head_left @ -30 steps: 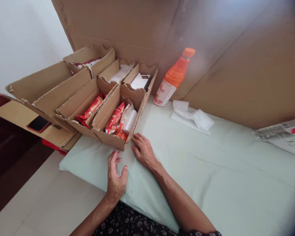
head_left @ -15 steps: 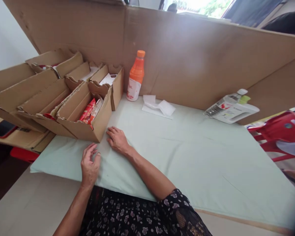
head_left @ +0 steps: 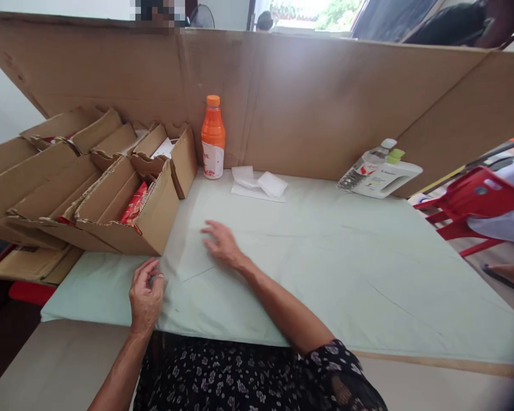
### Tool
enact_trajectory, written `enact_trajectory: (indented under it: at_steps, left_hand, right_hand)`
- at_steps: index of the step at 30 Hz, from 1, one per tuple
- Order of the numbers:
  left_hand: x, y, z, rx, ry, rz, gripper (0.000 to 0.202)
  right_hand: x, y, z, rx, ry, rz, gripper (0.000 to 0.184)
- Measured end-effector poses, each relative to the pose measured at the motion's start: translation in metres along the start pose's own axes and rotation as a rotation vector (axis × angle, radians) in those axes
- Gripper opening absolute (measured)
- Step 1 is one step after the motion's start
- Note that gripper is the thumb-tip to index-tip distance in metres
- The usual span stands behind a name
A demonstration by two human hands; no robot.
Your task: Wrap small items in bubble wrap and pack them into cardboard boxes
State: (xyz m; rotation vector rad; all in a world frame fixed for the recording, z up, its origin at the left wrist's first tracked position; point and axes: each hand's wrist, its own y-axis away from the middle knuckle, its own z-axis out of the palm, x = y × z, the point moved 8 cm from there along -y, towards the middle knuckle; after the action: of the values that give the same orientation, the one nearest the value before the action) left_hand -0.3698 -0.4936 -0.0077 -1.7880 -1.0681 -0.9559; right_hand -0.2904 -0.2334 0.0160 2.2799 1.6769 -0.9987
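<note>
My left hand (head_left: 146,294) rests near the table's front edge, its fingers loosely curled but apart and holding nothing. Just beyond its fingertips stands a cardboard box (head_left: 163,217) with red packets (head_left: 133,205) inside. To the right, my right hand (head_left: 223,244) is over the pale green tablecloth (head_left: 325,257), fingers spread and nothing in them. Whether it touches the cloth I cannot tell. Behind the hands an orange bottle (head_left: 214,134) with a white label stands upright against the cardboard wall. White folded sheets (head_left: 272,185) lie to the right of that bottle.
More open cardboard boxes (head_left: 53,177) crowd the left side. A tall cardboard panel (head_left: 317,108) closes off the back. At the back right lean a clear bottle (head_left: 364,168) and a white jug (head_left: 389,180). Beyond the right edge is a red chair (head_left: 484,197) with a person on it.
My right hand has moved right, away from the box, and its fingers have spread. My left hand stays below the box. The view has turned slightly.
</note>
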Motion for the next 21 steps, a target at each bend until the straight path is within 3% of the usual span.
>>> enact_trajectory:
  at_steps: [4, 7, 9, 11, 16, 19, 21]
  left_hand:
    - [0.001, 0.004, 0.002, -0.018, -0.022, -0.010, 0.035]
    - [0.001, 0.007, 0.003, -0.030, -0.068, -0.015, 0.033]
    - [0.002, 0.007, 0.004, -0.043, -0.103, -0.011, 0.030]
    - [0.004, 0.008, 0.006, -0.051, -0.135, -0.001, 0.029]
    - [0.019, 0.008, 0.009, -0.012, -0.226, 0.098, 0.024]
    - [0.045, 0.006, -0.008, 0.031, -0.290, 0.222, 0.019]
    - [0.074, 0.000, -0.036, 0.112, -0.304, 0.328, 0.021]
  right_hand:
    - [0.119, -0.004, -0.111, 0.261, 0.095, 0.299, 0.053]
    - [0.186, -0.013, -0.161, 0.335, 0.148, 0.457, 0.061]
    - [0.212, -0.028, -0.167, 0.334, 0.164, 0.517, 0.061]
    - [0.223, -0.050, -0.158, 0.315, 0.171, 0.537, 0.058]
    - [0.211, -0.093, -0.135, 0.294, 0.202, 0.485, 0.056]
    - [0.201, -0.084, -0.140, 0.317, 0.247, 0.461, 0.054]
    - [0.199, -0.069, -0.142, 0.320, 0.305, 0.438, 0.052]
